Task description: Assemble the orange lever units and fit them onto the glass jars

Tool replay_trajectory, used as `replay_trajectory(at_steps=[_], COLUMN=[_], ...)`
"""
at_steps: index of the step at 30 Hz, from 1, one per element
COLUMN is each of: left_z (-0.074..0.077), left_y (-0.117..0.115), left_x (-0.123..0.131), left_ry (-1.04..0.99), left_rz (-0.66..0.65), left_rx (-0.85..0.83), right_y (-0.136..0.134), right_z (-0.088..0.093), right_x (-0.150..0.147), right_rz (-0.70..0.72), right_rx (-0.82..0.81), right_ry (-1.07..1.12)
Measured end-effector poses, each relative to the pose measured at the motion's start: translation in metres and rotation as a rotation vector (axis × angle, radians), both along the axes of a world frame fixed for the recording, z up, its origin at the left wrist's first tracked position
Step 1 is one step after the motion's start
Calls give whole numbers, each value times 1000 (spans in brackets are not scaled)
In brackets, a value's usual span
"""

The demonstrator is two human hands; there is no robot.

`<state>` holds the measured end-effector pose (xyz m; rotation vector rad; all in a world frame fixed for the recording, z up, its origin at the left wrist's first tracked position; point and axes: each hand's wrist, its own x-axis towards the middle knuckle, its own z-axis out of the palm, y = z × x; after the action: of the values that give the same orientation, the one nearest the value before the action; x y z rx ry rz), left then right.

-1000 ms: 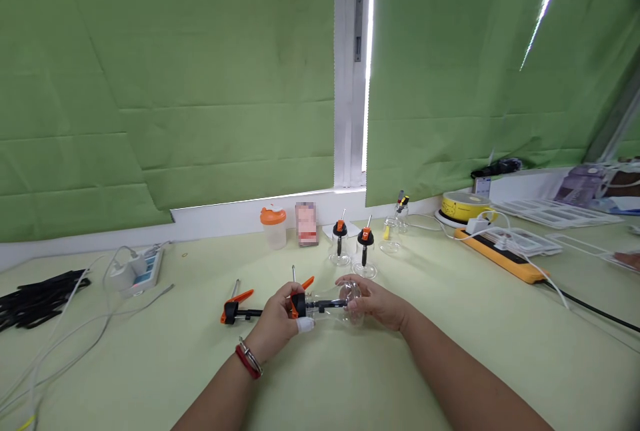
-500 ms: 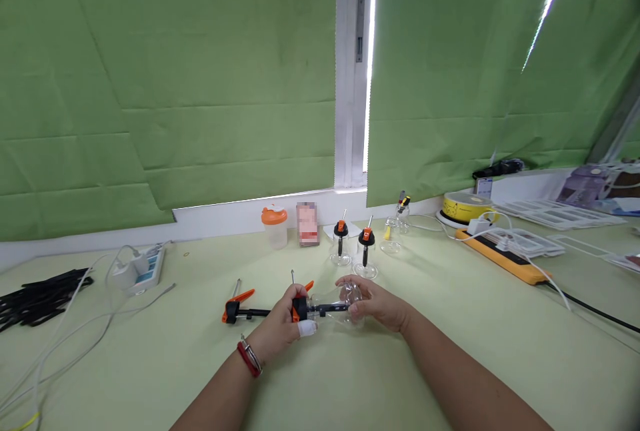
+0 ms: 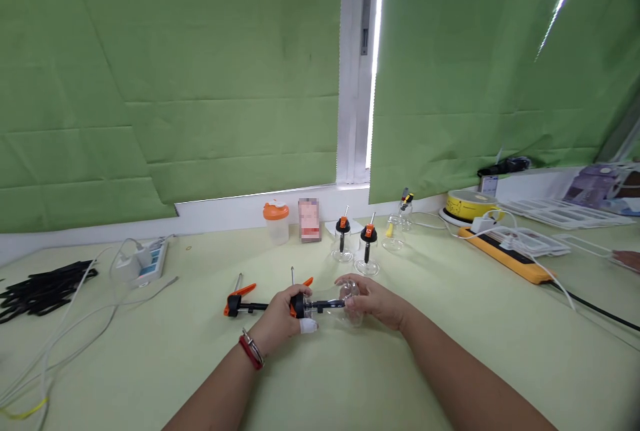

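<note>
My left hand [image 3: 281,321] is closed round the black and orange pump head [image 3: 298,304] fitted to a clear glass cup [image 3: 334,305] that lies on its side just above the table. My right hand [image 3: 373,300] wraps its fingers round the cup's wide end. A white bandage covers my left thumb tip. A second pump with an orange trigger [image 3: 239,301] lies on the table just left of my left hand.
Two upright cups with pump heads [image 3: 355,251] stand behind my hands, with an orange-lidded jar [image 3: 276,221] and more glass cups [image 3: 397,231] near the wall. A power strip and cables [image 3: 143,264] lie left, black strips [image 3: 40,284] far left, an orange bar [image 3: 505,251] and trays right.
My hands and the cup have stayed together in nearly the same place; the view has shifted slightly.
</note>
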<state>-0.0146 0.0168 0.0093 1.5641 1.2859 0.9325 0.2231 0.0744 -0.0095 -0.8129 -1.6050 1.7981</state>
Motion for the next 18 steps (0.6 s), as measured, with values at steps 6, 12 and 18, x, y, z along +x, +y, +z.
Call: replay_trajectory(at_steps=[6, 12, 18], left_z=[-1, 1, 2], left_y=[0, 0, -1], left_x=[-2, 1, 3], left_ry=[39, 29, 41], left_rz=[-34, -31, -10], left_rx=[-14, -20, -20], right_y=[-1, -1, 3], right_z=[1, -2, -9], right_x=[-4, -7, -11], right_rz=[-5, -21, -14], right_rx=[-43, -165, -231], right_ry=[-44, -110, -128])
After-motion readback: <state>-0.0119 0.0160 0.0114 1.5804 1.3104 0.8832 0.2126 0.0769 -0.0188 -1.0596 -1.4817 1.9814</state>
